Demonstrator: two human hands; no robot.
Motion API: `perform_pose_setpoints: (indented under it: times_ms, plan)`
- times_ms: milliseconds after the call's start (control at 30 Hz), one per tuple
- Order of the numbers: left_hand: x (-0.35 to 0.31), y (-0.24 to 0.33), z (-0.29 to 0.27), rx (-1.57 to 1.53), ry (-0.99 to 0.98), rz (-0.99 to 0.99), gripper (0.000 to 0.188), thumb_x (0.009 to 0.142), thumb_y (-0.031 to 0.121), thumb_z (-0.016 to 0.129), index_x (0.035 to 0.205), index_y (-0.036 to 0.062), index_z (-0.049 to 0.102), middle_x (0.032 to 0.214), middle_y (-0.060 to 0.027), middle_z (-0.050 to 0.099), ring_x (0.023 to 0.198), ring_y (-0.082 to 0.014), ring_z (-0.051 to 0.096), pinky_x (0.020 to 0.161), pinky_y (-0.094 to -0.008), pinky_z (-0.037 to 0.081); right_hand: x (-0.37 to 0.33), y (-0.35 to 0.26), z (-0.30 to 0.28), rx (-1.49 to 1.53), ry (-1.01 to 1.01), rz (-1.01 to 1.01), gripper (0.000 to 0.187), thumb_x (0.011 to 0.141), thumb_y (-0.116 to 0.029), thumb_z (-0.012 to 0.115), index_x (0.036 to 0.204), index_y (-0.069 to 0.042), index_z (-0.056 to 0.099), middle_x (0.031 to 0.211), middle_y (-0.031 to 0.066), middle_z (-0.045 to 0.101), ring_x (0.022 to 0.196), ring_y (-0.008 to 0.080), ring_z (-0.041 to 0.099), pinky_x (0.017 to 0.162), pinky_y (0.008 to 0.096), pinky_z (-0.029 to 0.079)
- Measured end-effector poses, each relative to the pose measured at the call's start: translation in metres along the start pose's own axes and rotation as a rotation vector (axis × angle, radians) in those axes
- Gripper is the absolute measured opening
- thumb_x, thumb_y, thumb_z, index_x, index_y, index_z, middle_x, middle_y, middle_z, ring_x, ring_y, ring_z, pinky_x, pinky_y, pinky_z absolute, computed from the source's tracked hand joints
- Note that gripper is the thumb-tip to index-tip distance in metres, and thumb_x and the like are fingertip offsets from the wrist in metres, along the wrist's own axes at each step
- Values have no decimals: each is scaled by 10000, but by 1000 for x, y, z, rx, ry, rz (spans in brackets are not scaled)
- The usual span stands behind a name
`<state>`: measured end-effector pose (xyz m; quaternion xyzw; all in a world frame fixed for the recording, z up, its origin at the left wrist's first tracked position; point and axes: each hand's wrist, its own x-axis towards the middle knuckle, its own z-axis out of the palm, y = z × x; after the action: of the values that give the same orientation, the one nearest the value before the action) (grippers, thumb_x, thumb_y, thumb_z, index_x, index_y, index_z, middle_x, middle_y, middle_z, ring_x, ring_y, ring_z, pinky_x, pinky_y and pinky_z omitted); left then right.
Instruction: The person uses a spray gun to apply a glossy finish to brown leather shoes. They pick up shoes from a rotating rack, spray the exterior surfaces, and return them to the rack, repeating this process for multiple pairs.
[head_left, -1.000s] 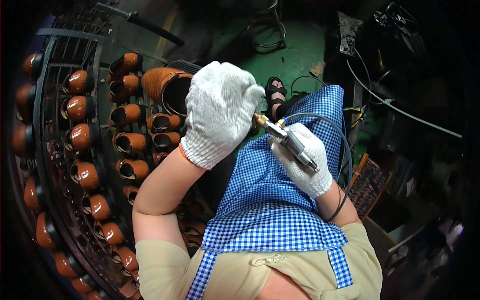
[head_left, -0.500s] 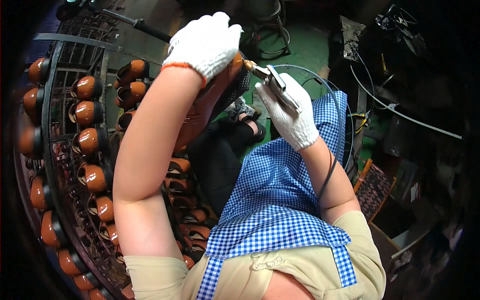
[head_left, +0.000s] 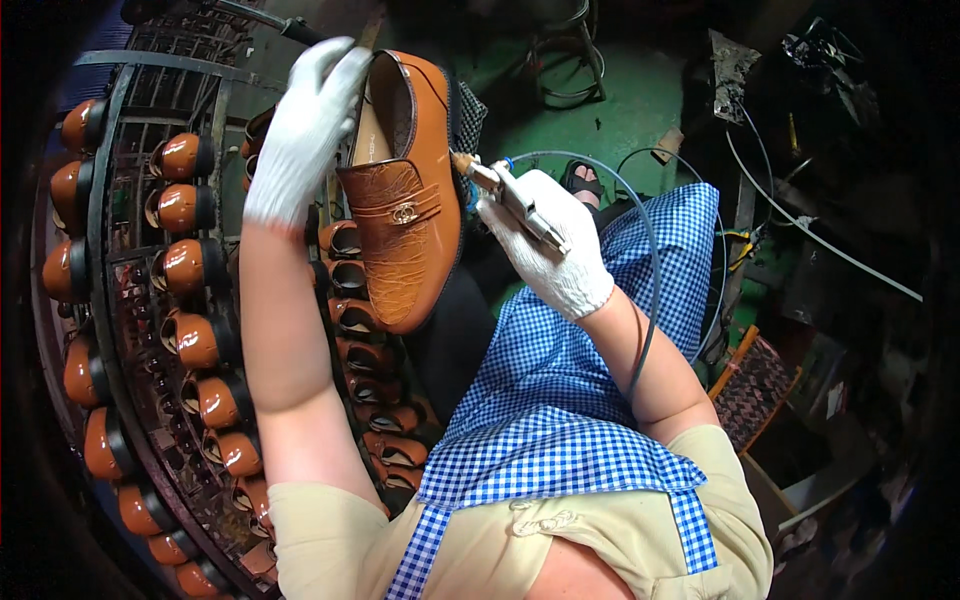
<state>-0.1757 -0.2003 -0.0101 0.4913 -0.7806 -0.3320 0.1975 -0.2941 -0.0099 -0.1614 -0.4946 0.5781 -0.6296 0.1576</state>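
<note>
Loafer (head_left: 408,235) turned upper-up, presumably baring 1 side to the spray gun (head_left: 519,206) the right hand (head_left: 555,243) grips; left hand (head_left: 303,128) half-curled, hold unclear.

Your gloved left hand (head_left: 308,135) holds a brown loafer (head_left: 425,215) by its opening, toe toward you; your gloved right hand (head_left: 555,245) grips a spray gun (head_left: 518,205), nozzle just beside the shoe's flank. Left: rack (head_left: 165,62) bearing brown shoes (head_left: 183,265).

Dim surroundings framed a bright, fisheye-warped centre.
The gloved left hand (head_left: 303,140) looked overexposed; glare spotted glossy brown shoes (head_left: 186,266); the shoe rack (head_left: 190,64) bowed at its left edge.
</note>
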Motion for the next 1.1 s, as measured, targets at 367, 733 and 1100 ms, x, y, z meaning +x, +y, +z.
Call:
perform_pose_setpoints:
  times_ms: [367, 733, 1100]
  plan:
    - [-198, -99, -2, -320, 91, -144, 464, 973, 9, 569, 1434, 34, 525, 1175, -37, 576, 1058, -139, 557, 974, -289, 456, -37, -22, -27, 9, -151, 91, 125, 926, -88, 780, 970, -23, 684, 806, 97, 617, 676, 247, 626, 627, 328, 507]
    - [-186, -48, -8, 130, -289, 244, 371, 808, -85, 796, 1132, 51, 675, 1019, -55, 635, 912, -176, 640, 806, -313, 526, -49, -34, -59, -63, -305, 135, 165, 919, -154, 792, 1003, -43, 702, 846, 115, 644, 720, 269, 669, 643, 349, 537]
    - [-125, 21, 13, 777, -468, 842, 615, 625, 133, 895, 1208, 167, 703, 1292, -44, 685, 1335, -308, 585, 1207, -512, 370, -49, -43, -100, -177, -476, 109, 154, 907, -230, 768, 945, -88, 720, 826, 94, 642, 720, 277, 665, 623, 363, 546]
